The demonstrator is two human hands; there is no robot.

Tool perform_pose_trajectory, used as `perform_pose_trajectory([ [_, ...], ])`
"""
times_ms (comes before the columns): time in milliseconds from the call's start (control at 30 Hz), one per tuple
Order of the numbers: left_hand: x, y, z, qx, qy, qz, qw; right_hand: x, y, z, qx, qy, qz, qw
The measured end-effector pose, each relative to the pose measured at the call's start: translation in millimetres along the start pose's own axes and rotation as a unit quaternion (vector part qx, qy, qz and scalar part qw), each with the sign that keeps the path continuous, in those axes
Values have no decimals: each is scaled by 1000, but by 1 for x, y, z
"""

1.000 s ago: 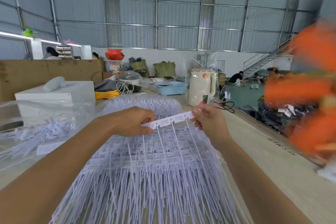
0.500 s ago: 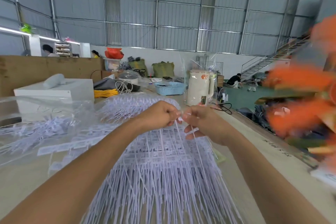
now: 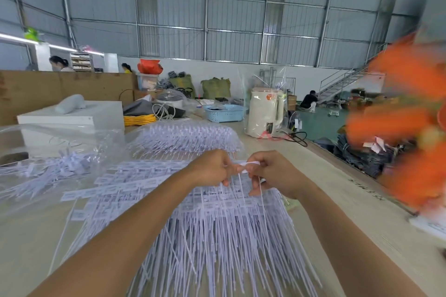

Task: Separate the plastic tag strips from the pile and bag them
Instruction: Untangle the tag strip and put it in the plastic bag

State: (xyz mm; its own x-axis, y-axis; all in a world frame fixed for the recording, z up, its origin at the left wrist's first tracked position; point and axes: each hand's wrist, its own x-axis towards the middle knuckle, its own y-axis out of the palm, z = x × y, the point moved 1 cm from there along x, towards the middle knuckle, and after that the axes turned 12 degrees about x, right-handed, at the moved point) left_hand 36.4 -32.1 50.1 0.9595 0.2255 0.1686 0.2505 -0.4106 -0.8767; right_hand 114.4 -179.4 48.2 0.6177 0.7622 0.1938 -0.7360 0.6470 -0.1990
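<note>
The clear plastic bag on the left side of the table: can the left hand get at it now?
Probably yes, but not at once. The clear plastic bag lies open on the left with nothing between it and the left hand. That hand, like the right hand, is busy pinching a tag strip.

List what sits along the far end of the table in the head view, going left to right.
White box → yellow cable coil → blue basket → cream kettle.
</note>
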Motion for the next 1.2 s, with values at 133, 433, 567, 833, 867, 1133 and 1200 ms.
perform_pose_trajectory([
  [133, -2, 2, 3, -43, 8, -13, 999, 3, 0, -4, -14, 17, 21, 1000],
  [433, -4, -4, 1, -192, -21, 4, 981, 10, 6, -16, -129, -180, -35, 975],
  [567, -4, -3, 4, -219, -35, 7, 975, 6, 11, -24, -253, -371, -58, 892],
  [833, -8, -4, 1, -201, -18, 14, 979, 17, 1, -35, -255, -286, -153, 911],
  [867, -10, -5, 1, -195, -13, 23, 980, 17, -7, -36, -224, -232, -182, 929],
  [1133, -9, -6, -1, -70, 28, 54, 996, 15, -9, -26, 123, -46, -75, 989],
  [1200, -10, -6, 0, -49, 42, 58, 996, 17, -8, -23, 111, -37, -47, 992],
])
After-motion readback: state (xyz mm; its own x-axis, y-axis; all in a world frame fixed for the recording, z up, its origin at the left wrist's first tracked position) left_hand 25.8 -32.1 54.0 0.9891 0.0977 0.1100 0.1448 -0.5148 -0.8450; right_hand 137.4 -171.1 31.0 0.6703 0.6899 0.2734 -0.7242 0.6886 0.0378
